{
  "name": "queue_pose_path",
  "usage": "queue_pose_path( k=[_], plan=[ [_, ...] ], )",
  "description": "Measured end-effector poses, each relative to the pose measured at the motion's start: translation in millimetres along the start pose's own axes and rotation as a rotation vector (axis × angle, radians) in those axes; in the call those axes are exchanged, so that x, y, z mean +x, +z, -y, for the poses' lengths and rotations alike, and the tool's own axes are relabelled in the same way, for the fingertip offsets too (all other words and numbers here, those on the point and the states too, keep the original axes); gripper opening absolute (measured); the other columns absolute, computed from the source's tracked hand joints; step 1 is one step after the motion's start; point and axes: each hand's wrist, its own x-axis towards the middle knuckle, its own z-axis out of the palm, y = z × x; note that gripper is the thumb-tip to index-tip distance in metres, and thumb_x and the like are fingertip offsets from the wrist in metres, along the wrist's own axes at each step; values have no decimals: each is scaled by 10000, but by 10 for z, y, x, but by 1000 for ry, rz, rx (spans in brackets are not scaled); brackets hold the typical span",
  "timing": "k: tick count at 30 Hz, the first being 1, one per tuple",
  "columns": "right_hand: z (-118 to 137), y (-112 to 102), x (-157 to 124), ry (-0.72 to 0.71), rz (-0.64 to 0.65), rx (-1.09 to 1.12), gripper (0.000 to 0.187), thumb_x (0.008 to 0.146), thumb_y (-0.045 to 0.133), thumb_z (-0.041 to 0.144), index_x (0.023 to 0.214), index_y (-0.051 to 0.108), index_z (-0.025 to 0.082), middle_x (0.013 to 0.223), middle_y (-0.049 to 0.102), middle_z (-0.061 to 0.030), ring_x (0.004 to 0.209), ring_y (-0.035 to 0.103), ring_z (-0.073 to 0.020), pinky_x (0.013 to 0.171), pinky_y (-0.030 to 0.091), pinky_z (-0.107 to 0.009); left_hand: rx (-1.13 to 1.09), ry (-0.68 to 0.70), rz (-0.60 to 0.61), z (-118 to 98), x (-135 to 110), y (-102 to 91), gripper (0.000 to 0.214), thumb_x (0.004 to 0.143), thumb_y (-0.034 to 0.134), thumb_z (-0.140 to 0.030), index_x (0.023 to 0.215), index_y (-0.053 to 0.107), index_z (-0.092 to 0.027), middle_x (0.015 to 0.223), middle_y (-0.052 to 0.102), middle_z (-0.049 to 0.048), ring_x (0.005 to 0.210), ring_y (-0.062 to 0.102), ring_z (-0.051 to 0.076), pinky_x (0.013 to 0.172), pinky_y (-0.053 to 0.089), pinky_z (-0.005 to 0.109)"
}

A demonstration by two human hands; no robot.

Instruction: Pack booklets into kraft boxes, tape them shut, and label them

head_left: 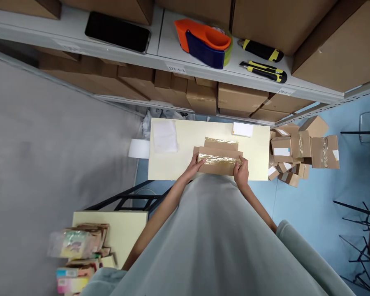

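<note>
I have a flat brown cardboard box (219,164) lying on the near edge of the pale yellow table (172,164), right in front of my body, with a glossy strip of clear tape (218,158) running along its top. My left hand (193,167) clasps its left end and my right hand (242,172) its right end. On each hand the fingers curl over the top while the thumb side is tucked at the near face, so both hands are closed on the box rather than spread flat. I judge it light, since it is small and sits easily between two hands. It should be stiff along the edges but soft enough in the middle panel to dent if I press there. The tape looks slick, so I would keep my grip on the bare cardboard at the short ends and corners, where the board is strongest and gives friction. Just behind it lies a second brown taped cardboard piece (221,143), touching or nearly touching it; I cannot tell which. Further back on the table are a white paper sheet (165,137) and a small white label pad (242,129). A heap of small taped cardboard boxes (296,154) sits on the floor beside the table to my right.
</note>
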Motion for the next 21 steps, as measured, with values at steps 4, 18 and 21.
queue_pose_path(
  k=[4,18,21],
  plan=[
    [-38,39,3,-12,6,30,496,1177,318,473,1555,498,208,1532,628,-204,1465,632,-287,1173,578,-506,-106,-72,10,-46,-63,49,796,919,771,-629,1593,570,-257,1646,652,158,1523,626,339,1318,480,520],
    [-79,84,1,-3,-28,137,457,1177,360,460,1523,540,223,1507,646,-190,1408,661,-298,1112,609,-498,-109,-96,92,52,18,-7,893,929,778,-672,1676,494,-272,1713,587,133,1600,537,382,1367,412,559],
    [-56,75,-12,0,-42,148,466,1179,349,478,1512,542,214,1508,653,-192,1408,663,-295,1123,606,-493,-94,-69,119,83,38,-32,872,948,766,-670,1672,487,-270,1724,571,131,1616,517,382,1373,404,557]
  ],
)
